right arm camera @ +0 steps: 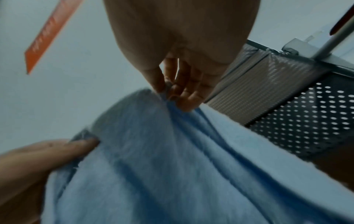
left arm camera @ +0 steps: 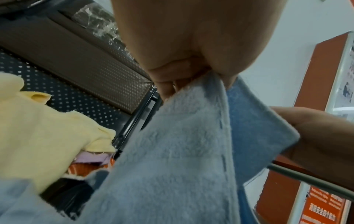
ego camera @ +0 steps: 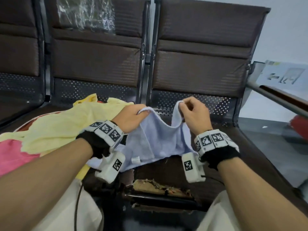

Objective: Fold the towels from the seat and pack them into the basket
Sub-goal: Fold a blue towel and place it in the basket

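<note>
A light blue towel (ego camera: 155, 140) hangs between both hands above the brown seat (ego camera: 230, 164). My left hand (ego camera: 133, 116) pinches its top left corner. My right hand (ego camera: 191, 112) pinches the top right corner, held slightly higher. The top edge sags in a curve between them, and the lower edge with a white tag rests on the seat. The left wrist view shows the blue towel (left arm camera: 172, 151) gripped by the left hand (left arm camera: 191, 78), with the right hand (left arm camera: 316, 136) beyond. In the right wrist view the right hand (right arm camera: 176, 94) pinches the blue towel (right arm camera: 172, 166). No basket is in view.
A pile with a yellow towel (ego camera: 63, 127) and a pink towel (ego camera: 15, 155) lies on the seat to my left. The seat's front edge (ego camera: 158, 187) is torn. A metal armrest (ego camera: 273, 97) runs at the right. A red object (ego camera: 300, 127) sits on the floor.
</note>
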Demonstrator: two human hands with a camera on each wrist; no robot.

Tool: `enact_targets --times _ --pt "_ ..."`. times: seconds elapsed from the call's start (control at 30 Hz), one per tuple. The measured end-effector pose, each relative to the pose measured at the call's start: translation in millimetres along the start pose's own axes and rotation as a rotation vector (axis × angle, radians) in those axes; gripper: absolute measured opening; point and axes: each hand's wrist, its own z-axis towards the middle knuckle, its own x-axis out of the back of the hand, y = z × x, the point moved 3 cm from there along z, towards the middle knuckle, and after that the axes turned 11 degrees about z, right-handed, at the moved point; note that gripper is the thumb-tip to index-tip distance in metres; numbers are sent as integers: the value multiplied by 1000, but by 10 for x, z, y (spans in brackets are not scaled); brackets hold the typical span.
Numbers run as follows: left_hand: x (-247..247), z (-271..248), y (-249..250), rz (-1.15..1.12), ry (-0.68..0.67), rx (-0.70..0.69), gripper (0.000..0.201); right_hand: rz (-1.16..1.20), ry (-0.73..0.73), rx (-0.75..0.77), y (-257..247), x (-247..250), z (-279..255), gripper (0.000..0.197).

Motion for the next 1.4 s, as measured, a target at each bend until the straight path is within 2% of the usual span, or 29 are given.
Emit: enact_targets --times 0.07,0.17,0.23,0.4,0.5,0.57,0.63,0.77,0.9,1.0,1.07,1.1,1.17,1.23,1.27,1.33,1.4 --pt "-109 52 -61 29 -15 46 39 -49 -121 -81 188 -37 9 9" --pt "-263 103 -217 118 -119 137 29 -151 -307 -194 443 -49 8 20" --pt "-344 102 -311 171 -200 177 29 -273 -411 -264 622 -38 -42 27" --pt "-422 70 -486 297 -256 203 23 -619 -599 -540 1062 74 -255 43" --pt "-499 -13 -530 371 -435 239 9 -795 -678 -654 1159 106 -317 41" --pt "-541 -75 -520 390 -525 192 12 -829 -677 -677 1143 80 -314 33" --pt "-548 -109 -510 393 -566 197 20 -781 -653 -640 1046 12 -267 18" --pt "-481 -44 -460 428 -438 168 30 -612 -580 -473 744 -147 -126 24" --pt "-325 84 -361 238 -209 143 33 -532 -534 -288 486 -292 -69 23" --pt "-254 122 -292 85 -195 124 30 -413 -515 -232 345 -392 -65 27" --pt "-212 118 -251 -59 -165 136 32 -245 -562 -171 209 -463 -74 42" --pt "-192 117 -236 -112 -139 148 33 -193 -633 -130 142 -499 -82 46" --pt "-148 117 -213 -106 -69 152 33 -209 -795 -28 52 -556 -123 37" --pt "-114 112 -188 -102 -12 142 36 -237 -861 -4 35 -576 -166 21" --pt "-98 105 -179 -134 2 143 36 -230 -851 1 34 -577 -174 17" --pt "-78 78 -154 -201 10 139 34 -190 -766 18 15 -558 -163 22" --pt "-77 46 -127 -201 -21 107 24 -65 -595 -3 -29 -474 -103 28"
